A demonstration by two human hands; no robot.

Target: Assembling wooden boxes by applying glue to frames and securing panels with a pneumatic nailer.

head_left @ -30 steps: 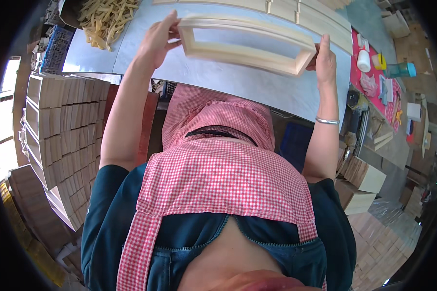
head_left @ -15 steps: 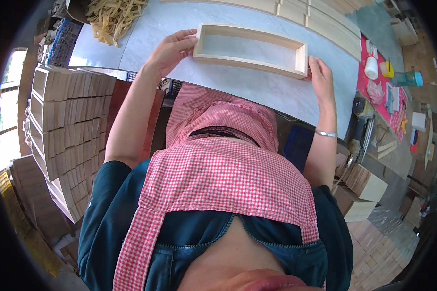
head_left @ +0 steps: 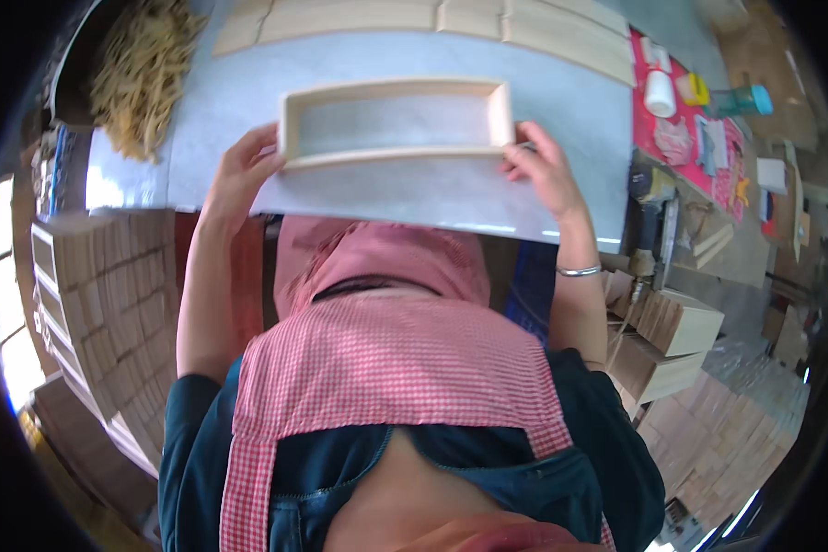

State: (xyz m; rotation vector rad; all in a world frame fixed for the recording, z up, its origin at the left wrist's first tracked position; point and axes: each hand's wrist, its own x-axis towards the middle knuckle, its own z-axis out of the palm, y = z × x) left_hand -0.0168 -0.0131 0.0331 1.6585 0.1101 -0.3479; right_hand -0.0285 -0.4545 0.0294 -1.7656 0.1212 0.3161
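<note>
Both hands — left hand (head_left: 239, 175), right hand (head_left: 545, 170) — grip the wooden frame's (head_left: 396, 120) ends; keep it flat on the counter (head_left: 432, 198).

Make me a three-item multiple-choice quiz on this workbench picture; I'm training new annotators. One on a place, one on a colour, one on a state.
1. Where does the pile of pale wood shavings lie?
A. far left of the bench
B. inside the frame
C. on the red mat

2. What colour is the mat at the right of the bench?
A. green
B. red
C. black

3. How does the shallow wooden frame lie?
A. flat on the bench, open side up
B. lifted clear
C. on end

Answers: 1 A, shavings heap at far left. 2 B, mat is red. 3 A, left hand and right hand touch its ends.
</note>
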